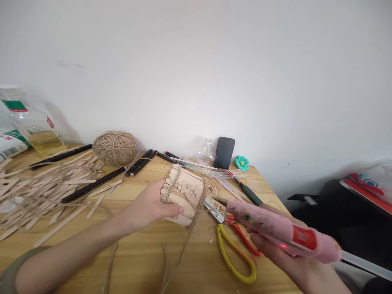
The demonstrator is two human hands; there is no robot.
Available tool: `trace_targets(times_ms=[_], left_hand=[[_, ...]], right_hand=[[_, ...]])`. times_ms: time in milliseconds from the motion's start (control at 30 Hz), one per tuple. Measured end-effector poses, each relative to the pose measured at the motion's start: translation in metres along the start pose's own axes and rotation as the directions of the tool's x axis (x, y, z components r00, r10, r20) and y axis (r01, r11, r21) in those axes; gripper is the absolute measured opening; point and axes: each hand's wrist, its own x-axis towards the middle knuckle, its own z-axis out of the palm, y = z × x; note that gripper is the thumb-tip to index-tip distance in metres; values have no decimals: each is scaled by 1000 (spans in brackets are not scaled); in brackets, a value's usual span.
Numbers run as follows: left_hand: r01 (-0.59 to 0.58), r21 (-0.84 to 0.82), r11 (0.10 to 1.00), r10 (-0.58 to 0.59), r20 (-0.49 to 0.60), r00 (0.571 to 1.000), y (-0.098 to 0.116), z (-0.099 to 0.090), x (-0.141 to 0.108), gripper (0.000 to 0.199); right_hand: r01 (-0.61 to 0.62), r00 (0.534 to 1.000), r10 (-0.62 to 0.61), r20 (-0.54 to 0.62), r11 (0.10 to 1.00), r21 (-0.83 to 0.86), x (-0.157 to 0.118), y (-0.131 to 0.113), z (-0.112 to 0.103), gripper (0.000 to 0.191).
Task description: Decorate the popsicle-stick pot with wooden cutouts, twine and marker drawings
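My left hand [153, 202] grips a small popsicle-stick holder [186, 194] by its left side, thumb across the front. Wooden flower cut-outs [188, 188] sit on its face. Silvery glitter cord runs along one edge and jute twine along the opposite one. A loose end of jute twine [181, 261] hangs from it to the table. In my right hand [281, 253] is a pink hot glue gun [275, 224] with a red light showing. Its nozzle points left at the holder, a little apart from it. A clear glue stick [367, 265] sticks out of its back.
Scissors [234, 249] with yellow and red handles lie below the nozzle. Loose popsicle sticks [45, 192], black markers [94, 185] and a jute ball [114, 147] cover the left. A phone [225, 152], teal flower [241, 163] and bottle [39, 126] stand near the wall.
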Motion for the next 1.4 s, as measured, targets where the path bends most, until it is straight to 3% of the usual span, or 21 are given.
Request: trace_targets(times_ms=[133, 433, 633, 1100, 1300, 1400], left_hand=[[1, 25, 1000, -2, 12, 1000, -1, 1, -2, 33], [6, 52, 999, -10, 60, 998, 4, 6, -7, 30], [38, 83, 996, -40, 26, 999, 4, 6, -9, 21], [58, 41, 997, -60, 50, 997, 4, 6, -8, 23], [56, 52, 997, -58, 49, 997, 2, 6, -8, 22], [45, 57, 997, -48, 53, 997, 0, 6, -8, 23]], right_hand=[[29, 991, -28, 130, 1000, -8, 3, -21, 13, 26], [-24, 986, 15, 165, 999, 48, 4, -20, 24, 23], [-27, 991, 16, 135, 996, 84, 4, -26, 28, 29], [-52, 994, 52, 97, 999, -11, 6, -28, 29, 26], [-44, 985, 47, 167, 999, -22, 8, -27, 28, 26], [-56, 987, 58, 148, 998, -16, 8, -25, 29, 25]])
